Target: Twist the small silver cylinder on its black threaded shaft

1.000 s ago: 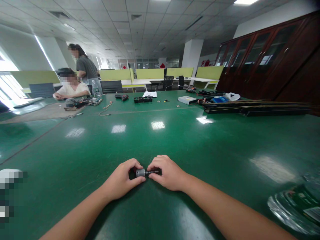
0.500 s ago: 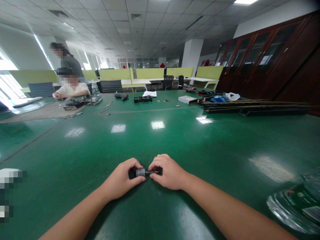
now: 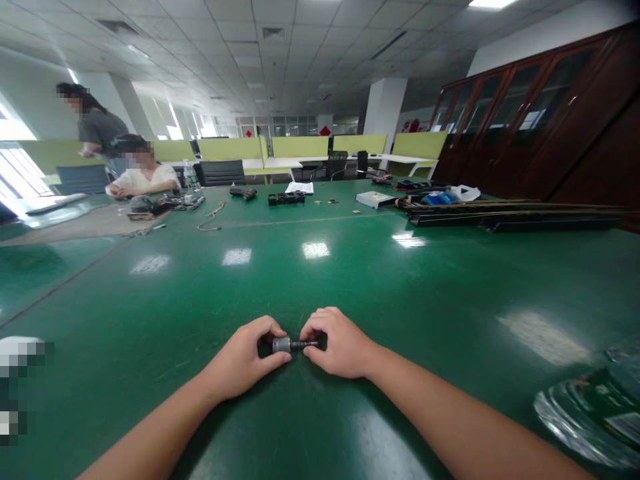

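Gripping a grey cylinder (image 3: 281, 345), apparently resting on the green table (image 3: 280, 287), the left hand (image 3: 244, 359) faces the right hand (image 3: 339, 345), which pinches its dark shaft (image 3: 297, 346); a slackened hold could let the cylinder roll away.

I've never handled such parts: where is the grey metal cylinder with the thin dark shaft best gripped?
Probably by the grey metal cylinder itself, from the left, pinched across its round sides: it is the thickest part. The left hand holds it there. The thin dark shaft points right, into the curled right hand, and offers less to hold.
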Demonstrator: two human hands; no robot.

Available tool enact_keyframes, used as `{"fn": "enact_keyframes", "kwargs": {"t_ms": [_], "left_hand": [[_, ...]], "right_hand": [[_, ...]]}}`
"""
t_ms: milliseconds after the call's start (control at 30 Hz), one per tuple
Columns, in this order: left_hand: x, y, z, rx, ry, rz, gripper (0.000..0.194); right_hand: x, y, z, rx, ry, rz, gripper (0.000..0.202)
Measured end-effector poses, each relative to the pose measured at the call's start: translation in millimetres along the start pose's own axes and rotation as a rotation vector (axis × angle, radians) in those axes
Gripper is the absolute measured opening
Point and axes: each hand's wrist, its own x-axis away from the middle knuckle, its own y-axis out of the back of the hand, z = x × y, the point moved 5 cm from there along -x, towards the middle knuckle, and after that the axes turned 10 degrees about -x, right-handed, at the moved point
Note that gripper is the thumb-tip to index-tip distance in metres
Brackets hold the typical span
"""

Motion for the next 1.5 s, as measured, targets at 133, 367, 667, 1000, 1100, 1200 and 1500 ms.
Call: {"fn": "enact_keyframes", "kwargs": {"t_ms": [133,367,667,1000,1100,1200,1500], "left_hand": [[0,-0.1,1,-0.007,0.001,0.001,0.017],[1,-1.2,0,-0.001,-0.009,0.002,0.016],[1,-0.2,3,-0.035,0.001,-0.002,0.017],[1,2.6,3,-0.055,0.006,-0.001,0.017],[0,2.6,3,-0.058,-0.002,-0.002,0.017],[1,2.3,3,-0.060,-0.014,-0.007,0.017],[0,-0.6,-1,-0.014,-0.062,-0.013,0.020]], "right_hand": [[0,-1,-2,-0.018,-0.013,-0.001,0.016],[-1,1,-4,-0.009,-0.025,-0.004,0.016],[2,12,-16,0.013,-0.043,-0.008,0.013],[2,21,-24,0.045,-0.085,-0.022,0.012],[2,17,-20,0.046,-0.061,-0.017,0.012],[0,11,-13,0.035,-0.036,-0.024,0.011],[-2,-1,0,-0.082,0.029,-0.029,0.025]]}}
